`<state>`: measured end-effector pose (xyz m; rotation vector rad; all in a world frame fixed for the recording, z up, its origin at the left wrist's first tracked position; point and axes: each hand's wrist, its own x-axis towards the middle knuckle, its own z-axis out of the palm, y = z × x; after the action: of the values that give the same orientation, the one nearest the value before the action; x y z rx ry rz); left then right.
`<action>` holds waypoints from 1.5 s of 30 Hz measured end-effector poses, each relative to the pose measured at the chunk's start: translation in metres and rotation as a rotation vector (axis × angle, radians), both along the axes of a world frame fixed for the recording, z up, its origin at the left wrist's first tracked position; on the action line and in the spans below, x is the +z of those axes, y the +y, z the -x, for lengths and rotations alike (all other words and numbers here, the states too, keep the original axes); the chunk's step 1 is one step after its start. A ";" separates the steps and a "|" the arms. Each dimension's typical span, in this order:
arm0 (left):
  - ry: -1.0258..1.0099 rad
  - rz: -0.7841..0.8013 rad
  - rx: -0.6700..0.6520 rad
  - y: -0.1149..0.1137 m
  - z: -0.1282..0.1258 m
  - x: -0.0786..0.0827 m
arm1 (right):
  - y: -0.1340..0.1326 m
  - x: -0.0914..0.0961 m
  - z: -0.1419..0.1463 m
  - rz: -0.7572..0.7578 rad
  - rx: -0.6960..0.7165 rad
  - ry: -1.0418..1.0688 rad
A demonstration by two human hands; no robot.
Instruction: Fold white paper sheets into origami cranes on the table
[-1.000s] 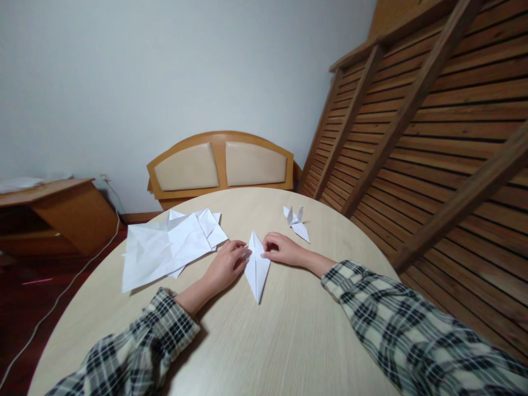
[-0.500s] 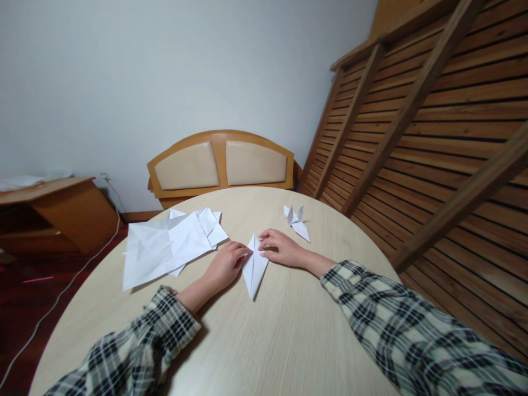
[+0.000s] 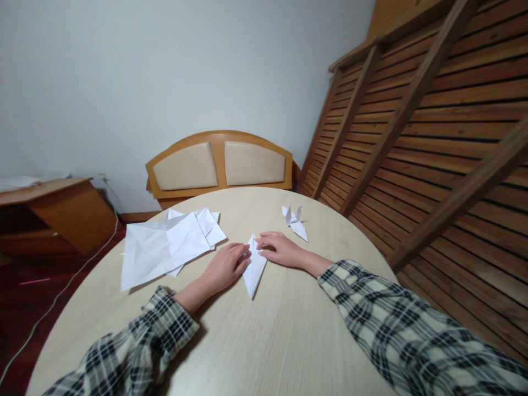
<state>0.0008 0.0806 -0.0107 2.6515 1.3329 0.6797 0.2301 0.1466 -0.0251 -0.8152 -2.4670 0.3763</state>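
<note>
A white sheet of paper folded into a narrow kite shape (image 3: 254,275) lies on the round table (image 3: 289,330), its long point towards me. My left hand (image 3: 226,267) holds its left edge, fingertips on the upper part and thumb lower down. From the right, my right hand (image 3: 280,248) holds the other edge, with the index finger and thumb bent over the upper half. The fingers cover part of the paper's side corners. A finished paper crane (image 3: 296,223) stands beyond my right hand.
Several creased white sheets (image 3: 160,247) lie overlapping at the left of the table. Behind the table stands a padded wooden headboard (image 3: 220,165). Slatted wooden panels (image 3: 412,137) lean at the right. A desk (image 3: 61,209) and a white cable (image 3: 74,278) are at the left.
The fingers of my left hand have spread slightly from a pinch at the paper's edge, with the thumb lower. My right hand has barely shifted; the paper stays in place.
</note>
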 end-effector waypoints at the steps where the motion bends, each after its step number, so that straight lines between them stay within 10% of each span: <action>1: 0.013 0.001 -0.001 0.000 0.000 -0.001 | 0.000 0.000 0.000 -0.001 -0.014 -0.005; 31: 0.033 0.112 -0.099 -0.004 0.008 0.000 | -0.006 0.005 0.001 -0.055 -0.050 -0.012; 45: -0.005 0.118 -0.112 0.001 0.004 0.010 | -0.006 0.010 0.000 -0.084 -0.346 -0.093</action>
<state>-0.0035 0.0815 -0.0006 2.6057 1.1746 0.5746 0.2303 0.1408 -0.0151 -1.2201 -2.3445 0.1104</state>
